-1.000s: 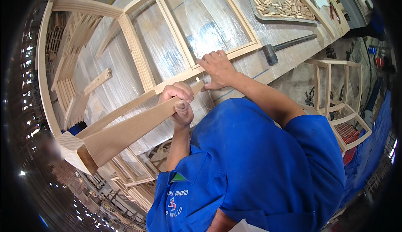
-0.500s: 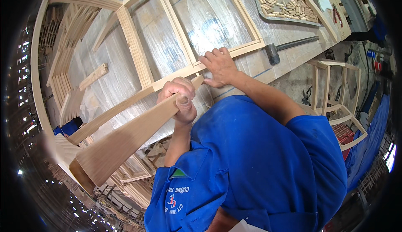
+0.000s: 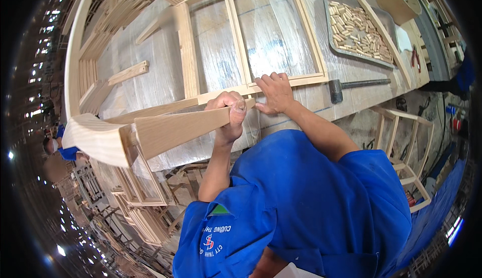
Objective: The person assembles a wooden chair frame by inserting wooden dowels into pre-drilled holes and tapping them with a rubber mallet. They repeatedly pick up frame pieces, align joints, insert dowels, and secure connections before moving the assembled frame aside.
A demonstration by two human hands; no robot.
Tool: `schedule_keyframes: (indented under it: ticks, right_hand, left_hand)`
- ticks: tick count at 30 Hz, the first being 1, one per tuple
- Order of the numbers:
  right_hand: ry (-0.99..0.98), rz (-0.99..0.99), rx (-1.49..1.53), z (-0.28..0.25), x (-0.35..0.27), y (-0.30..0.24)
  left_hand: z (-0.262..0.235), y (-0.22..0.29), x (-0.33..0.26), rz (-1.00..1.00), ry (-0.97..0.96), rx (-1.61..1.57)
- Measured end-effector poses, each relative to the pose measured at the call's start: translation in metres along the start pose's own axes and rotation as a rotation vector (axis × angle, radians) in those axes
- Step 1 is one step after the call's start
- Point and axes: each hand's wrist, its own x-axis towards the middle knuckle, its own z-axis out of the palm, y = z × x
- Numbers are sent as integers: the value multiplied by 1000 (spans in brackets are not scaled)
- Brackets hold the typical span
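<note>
Head view shows the left hand (image 3: 230,113) closed around a bar (image 3: 182,128), just beside the frame (image 3: 237,37). The right hand (image 3: 276,94) rests bent fingers on the frame; whether it grips, I cannot tell. The frame's crosspieces (image 3: 190,52) seem already joined, but whether the bar is fixed is not clear. Many dowels (image 3: 357,33) lie unused in the tray (image 3: 361,60).

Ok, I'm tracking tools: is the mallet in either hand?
No, the mallet lies on the table; the left hand grips a board and the right hand is on the frame.
</note>
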Motion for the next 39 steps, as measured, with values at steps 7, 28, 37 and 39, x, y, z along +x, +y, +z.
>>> schedule_keyframes:
  ticks: [7, 28, 37, 39]
  right_hand:
    - [78, -22, 206, -29, -10, 16]
    - [-290, 207, 185, -106, -182, 224]
    - [106, 564, 256, -51, -234, 123]
    - [-92, 504, 56, -52, -235, 88]
  left_hand:
    - [8, 1, 4, -54, -20, -51]
    - [2, 30, 0, -96, 68, 235]
    - [10, 27, 16, -23, 21, 299]
    - [-1, 11, 7, -36, 5, 335]
